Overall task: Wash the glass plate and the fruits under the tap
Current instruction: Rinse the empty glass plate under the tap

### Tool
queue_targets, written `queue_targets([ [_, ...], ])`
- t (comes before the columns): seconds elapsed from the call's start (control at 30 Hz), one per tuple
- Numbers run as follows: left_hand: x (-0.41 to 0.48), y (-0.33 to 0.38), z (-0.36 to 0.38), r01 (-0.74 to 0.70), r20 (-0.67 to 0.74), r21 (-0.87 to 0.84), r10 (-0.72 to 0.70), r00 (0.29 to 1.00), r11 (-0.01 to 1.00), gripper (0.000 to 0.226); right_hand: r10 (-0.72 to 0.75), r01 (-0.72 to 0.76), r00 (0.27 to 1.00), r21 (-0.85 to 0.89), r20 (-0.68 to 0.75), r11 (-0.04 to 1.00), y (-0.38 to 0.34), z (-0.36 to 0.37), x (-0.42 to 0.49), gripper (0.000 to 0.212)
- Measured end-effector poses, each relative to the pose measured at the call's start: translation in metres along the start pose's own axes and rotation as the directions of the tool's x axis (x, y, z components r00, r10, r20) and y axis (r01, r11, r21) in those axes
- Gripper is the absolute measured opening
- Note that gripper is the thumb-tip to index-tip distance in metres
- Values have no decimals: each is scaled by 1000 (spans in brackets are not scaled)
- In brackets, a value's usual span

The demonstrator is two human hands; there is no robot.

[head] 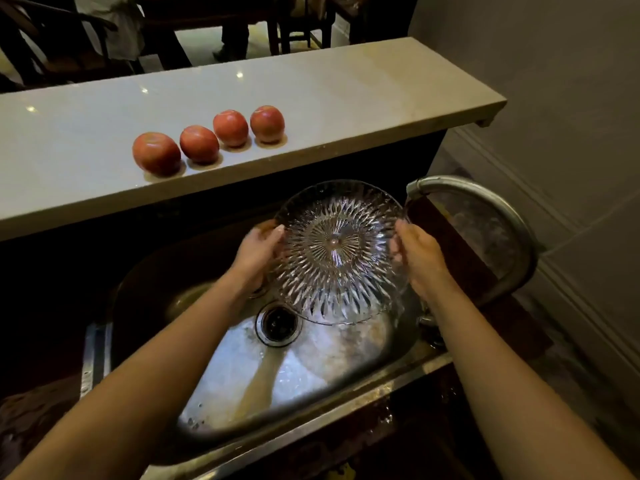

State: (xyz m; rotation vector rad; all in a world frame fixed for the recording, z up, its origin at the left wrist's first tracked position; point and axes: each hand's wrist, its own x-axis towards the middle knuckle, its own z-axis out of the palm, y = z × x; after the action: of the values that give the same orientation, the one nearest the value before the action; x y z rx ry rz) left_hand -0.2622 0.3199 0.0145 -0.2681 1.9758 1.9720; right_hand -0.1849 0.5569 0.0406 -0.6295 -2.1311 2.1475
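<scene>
Leaning over the wet steel sink (242,382), the person stretches both bare arms forward. Just below the hands, between them, sits the round drain (278,323). The left hand (258,254) grips the left edge of the glass plate (337,251) and the right hand (420,261) grips its right edge, fingers curled behind the glass. The plate hangs tilted above the basin, cut pattern facing the person. Just past the right hand, the curved tap (450,181) ends with its spout close to the plate's rim. Beyond both hands, up on the pale bench (311,95), four red fruits (230,128) stand in a row.
</scene>
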Motion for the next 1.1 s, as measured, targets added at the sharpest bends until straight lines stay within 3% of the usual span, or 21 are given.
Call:
queue_targets([
  [0.03, 2, -4, 13, 3, -83, 239, 18, 996, 971, 39, 8, -3, 998, 78, -58, 997, -2, 2, -2, 28],
  [0.07, 1, -8, 24, 1, -144, 493, 80, 986, 870, 45, 26, -14, 993, 111, -112, 994, -5, 4, -5, 30],
  [0.13, -14, -16, 51, -121, -62, 785, 272, 960, 608, 53, 44, -23, 980, 109, -194, 994, -8, 5, -10, 31],
  [0.2, -38, -19, 86, -393, 227, 799, 377, 898, 455, 59, 52, -25, 967, 109, -249, 994, -10, 6, -15, 30],
  [0.27, -54, -18, 122, -575, 427, 718, 405, 808, 391, 58, 63, -31, 950, 109, -307, 994, -10, 6, -21, 31],
  [0.4, -34, 28, 168, -668, 498, 693, 489, 716, 271, 48, 93, -28, 935, 189, -343, 982, -17, 2, -33, 35],
  [0.5, 2, 54, 165, -641, 424, 656, 507, 750, 399, 34, 71, -1, 924, 183, -376, 983, -24, -3, -39, 45],
  [0.6, 31, 45, 140, -494, 322, 679, 385, 865, 543, 46, 45, 34, 914, 189, -403, 981, -30, -4, -37, 46],
  [0.73, 13, 13, 103, -319, 135, 740, 334, 933, 592, 53, 19, 37, 937, 154, -348, 987, -25, 6, -33, 44],
  [0.8, -23, -6, 103, -391, 193, 769, 401, 896, 506, 59, 29, 45, 927, 187, -375, 981, -22, 12, -28, 44],
  [0.87, -67, -19, 116, -561, 360, 743, 490, 794, 364, 62, 55, 47, 895, 217, -443, 975, -24, 14, -20, 44],
  [0.93, -91, -18, 134, -633, 436, 719, 523, 733, 288, 61, 102, 23, 861, 239, -499, 971, -31, 8, -12, 45],
  [1.03, -63, 16, 152, -643, 432, 703, 536, 725, 303, 55, 98, 3, 849, 190, -519, 982, -36, 2, -7, 45],
  [1.1, -28, 39, 158, -611, 398, 676, 495, 773, 411, 51, 36, 52, 869, 164, -493, 985, -33, 4, -12, 43],
])
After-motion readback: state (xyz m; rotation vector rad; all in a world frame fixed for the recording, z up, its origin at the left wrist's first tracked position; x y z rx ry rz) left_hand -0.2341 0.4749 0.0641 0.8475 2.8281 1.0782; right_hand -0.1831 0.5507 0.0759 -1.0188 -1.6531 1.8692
